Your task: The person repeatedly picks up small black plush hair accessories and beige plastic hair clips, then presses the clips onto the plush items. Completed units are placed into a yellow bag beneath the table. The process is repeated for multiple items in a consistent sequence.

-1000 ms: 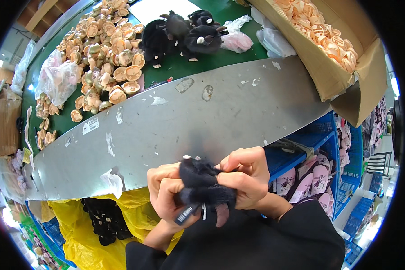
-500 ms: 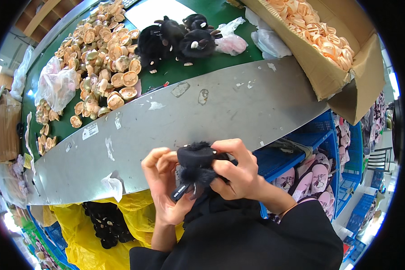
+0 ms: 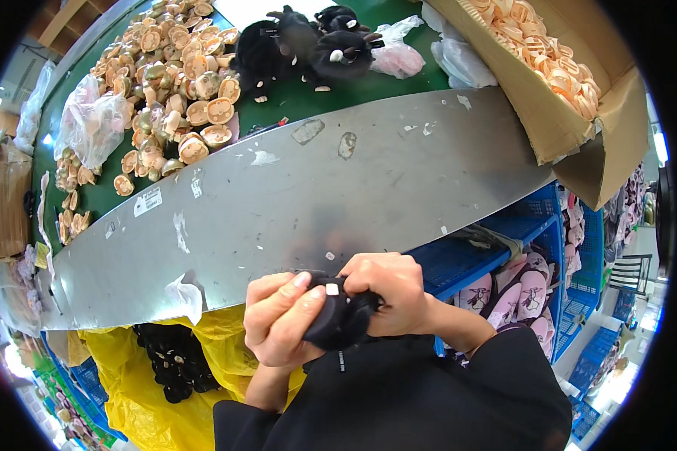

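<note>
Close in front of my body, above the near edge of the metal strip, I hold a small black plush toy [image 3: 332, 325] with both hands. My left hand [image 3: 282, 319] is closed on its left side, thumb and fingers pressed against the fabric. On the toy's right side my right hand [image 3: 391, 292] is closed as well, its fingertips partly hidden by the fur. A small white piece shows on top of the toy, and a thin tag hangs below it. Several similar black plush toys [image 3: 259, 60] lie at the back of the green table.
A metal strip [image 3: 293, 203] edges the green table [image 3: 293, 107]. Peach doll-face shells [image 3: 195, 68] are heaped at left beside a clear plastic bag [image 3: 90, 124]. A cardboard box [image 3: 534, 124] holds peach plastic parts. Below are a yellow bag [image 3: 128, 376] with black pieces and blue crates [image 3: 459, 263].
Both hands have turned the plush toy and brought it slightly lower. The white piece has come into view on top, and my left fingers have folded over the toy.
</note>
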A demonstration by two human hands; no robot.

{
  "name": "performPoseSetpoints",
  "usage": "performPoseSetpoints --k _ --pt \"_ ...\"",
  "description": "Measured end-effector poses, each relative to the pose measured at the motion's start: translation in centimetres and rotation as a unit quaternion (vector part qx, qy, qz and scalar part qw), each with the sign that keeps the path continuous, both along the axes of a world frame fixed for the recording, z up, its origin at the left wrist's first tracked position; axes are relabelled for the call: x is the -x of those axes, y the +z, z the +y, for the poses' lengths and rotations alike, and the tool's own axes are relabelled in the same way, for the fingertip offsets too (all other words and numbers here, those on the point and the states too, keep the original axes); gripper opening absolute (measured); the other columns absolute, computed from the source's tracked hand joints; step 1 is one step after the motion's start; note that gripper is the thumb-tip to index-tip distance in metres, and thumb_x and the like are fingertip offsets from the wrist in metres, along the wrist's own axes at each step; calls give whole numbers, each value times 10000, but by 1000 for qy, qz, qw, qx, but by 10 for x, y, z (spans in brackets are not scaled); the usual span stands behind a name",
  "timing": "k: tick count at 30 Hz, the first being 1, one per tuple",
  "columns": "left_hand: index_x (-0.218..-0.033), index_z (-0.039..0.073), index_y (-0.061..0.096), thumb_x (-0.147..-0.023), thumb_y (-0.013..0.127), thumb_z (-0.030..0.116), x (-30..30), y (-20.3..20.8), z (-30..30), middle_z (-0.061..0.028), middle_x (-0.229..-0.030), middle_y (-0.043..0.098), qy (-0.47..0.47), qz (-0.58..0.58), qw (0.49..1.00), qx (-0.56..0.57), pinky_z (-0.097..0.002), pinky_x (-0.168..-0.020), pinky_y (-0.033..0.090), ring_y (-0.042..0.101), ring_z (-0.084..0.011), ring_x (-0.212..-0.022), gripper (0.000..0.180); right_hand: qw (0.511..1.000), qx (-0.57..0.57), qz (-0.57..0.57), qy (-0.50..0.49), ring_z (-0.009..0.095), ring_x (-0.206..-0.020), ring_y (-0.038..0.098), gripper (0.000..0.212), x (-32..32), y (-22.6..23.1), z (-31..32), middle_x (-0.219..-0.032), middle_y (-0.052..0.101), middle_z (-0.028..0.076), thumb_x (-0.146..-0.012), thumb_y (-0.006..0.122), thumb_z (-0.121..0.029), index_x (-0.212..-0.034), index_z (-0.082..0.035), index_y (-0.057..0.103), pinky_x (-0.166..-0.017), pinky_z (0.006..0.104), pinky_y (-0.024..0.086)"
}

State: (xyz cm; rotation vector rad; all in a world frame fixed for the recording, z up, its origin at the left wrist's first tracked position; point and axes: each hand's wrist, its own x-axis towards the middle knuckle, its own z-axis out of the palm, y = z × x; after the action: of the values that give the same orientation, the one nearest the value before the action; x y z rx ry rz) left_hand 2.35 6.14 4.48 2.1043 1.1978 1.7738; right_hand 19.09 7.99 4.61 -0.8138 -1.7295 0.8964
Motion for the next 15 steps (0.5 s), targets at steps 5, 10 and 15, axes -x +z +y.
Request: performPoseSetpoints --k 5,10,15 --pt "-1109 -27 658 -826 811 195 -13 -9 12 -178 -1018 667 53 -53 997 28 -366 -709 569 679 -296 -825 391 995 -62 -74 7 300 -613 594 388 -1 -1 5 -746 587 104 -565 810 -26 -887 -50 594 -552 377 474" --pt "-1358 -54 536 -865 686 207 -11 4 15 -258 -1316 584 -166 -188 933 258 -425 -1060 433 565 -361 -1237 578 958 -149 -217 -112 224 -582 568 352 -15 5 15 -706 540 48 -606 783 -67 -919 -105 628 -535 338 439" --pt "-1268 -22 544 -891 662 55 -16 7 7 -257 -1379 544 -157 -322 851 384 -391 -1111 375 527 -291 -1292 402 931 -214 -271 -114 169 -604 551 242 -17 3 11 -723 509 3 -727 725 -107 -956 -158 665 -557 300 421"
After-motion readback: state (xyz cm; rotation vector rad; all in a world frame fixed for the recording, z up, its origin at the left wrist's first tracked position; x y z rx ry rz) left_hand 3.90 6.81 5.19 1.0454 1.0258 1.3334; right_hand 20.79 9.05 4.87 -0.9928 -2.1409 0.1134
